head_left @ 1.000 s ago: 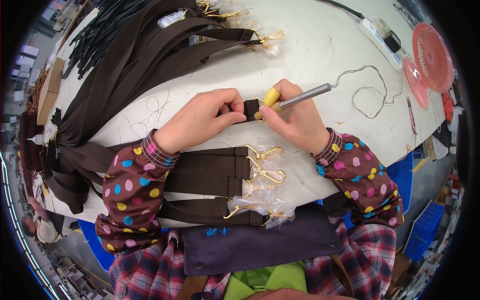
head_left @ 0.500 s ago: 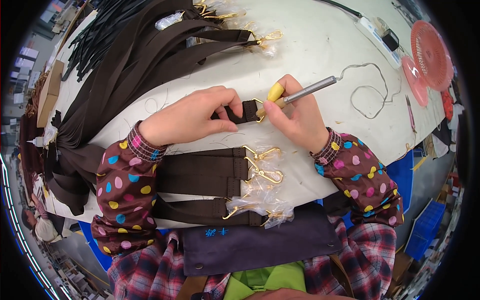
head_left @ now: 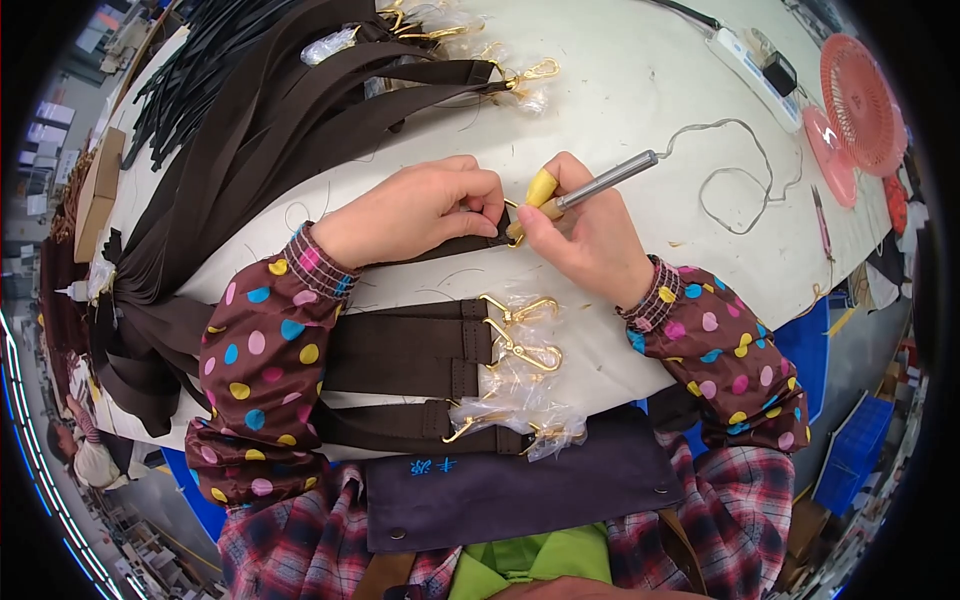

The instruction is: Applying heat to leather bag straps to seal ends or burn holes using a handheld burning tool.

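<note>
My left hand (head_left: 415,210) pinches a dark brown webbing strap (head_left: 440,248) close to its stitched end. A gold metal ring (head_left: 517,238) sits at that end, partly hidden by my fingers. My right hand (head_left: 600,245) grips a corded, pen-like metal tool (head_left: 618,176), which resembles a soldering iron. Its tip lies at the strap end beside the ring, mostly hidden. A yellow finger cover (head_left: 541,187) is on one right finger. Nearer to me lie several finished-looking brown straps (head_left: 400,350) with gold hooks (head_left: 525,345) partly wrapped in clear plastic.
More brown straps (head_left: 270,110) with gold clasps (head_left: 535,72) run across the table's far left. A grey cord (head_left: 735,125) curls at right, near a white power strip (head_left: 750,75), a pink fan (head_left: 860,105) and thread snips (head_left: 822,222). Blue bins (head_left: 850,455) stand below the table.
My left hand has shifted right, its fingers drawn closer together over the strap end near the ring. My right hand and the tool have moved slightly left.
</note>
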The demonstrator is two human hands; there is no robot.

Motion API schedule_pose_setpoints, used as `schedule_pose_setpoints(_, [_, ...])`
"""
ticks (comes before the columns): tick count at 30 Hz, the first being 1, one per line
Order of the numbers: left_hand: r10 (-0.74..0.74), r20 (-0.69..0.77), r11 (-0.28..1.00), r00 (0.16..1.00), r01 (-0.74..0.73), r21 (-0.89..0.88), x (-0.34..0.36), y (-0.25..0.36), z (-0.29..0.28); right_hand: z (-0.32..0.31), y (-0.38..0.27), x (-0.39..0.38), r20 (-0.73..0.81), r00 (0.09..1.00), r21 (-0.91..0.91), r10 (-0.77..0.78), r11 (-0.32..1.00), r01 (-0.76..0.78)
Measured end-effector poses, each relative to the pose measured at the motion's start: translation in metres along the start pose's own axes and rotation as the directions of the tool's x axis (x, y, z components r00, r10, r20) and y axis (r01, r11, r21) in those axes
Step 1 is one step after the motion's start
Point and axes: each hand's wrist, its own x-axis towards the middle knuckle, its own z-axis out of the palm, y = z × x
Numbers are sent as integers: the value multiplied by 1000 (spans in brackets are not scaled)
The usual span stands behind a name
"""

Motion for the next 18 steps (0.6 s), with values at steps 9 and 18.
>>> schedule_pose_setpoints(9, [9, -40, 999, 999, -11, -30, 0, -2, 4, 1, 2, 0, -1, 1000, -26, -15, 1000, 15])
schedule_pose_setpoints(18, [-167, -76, 968, 983, 149, -203, -2, 2, 4, 1, -2, 1, -5, 1000, -6, 6, 1000, -6])
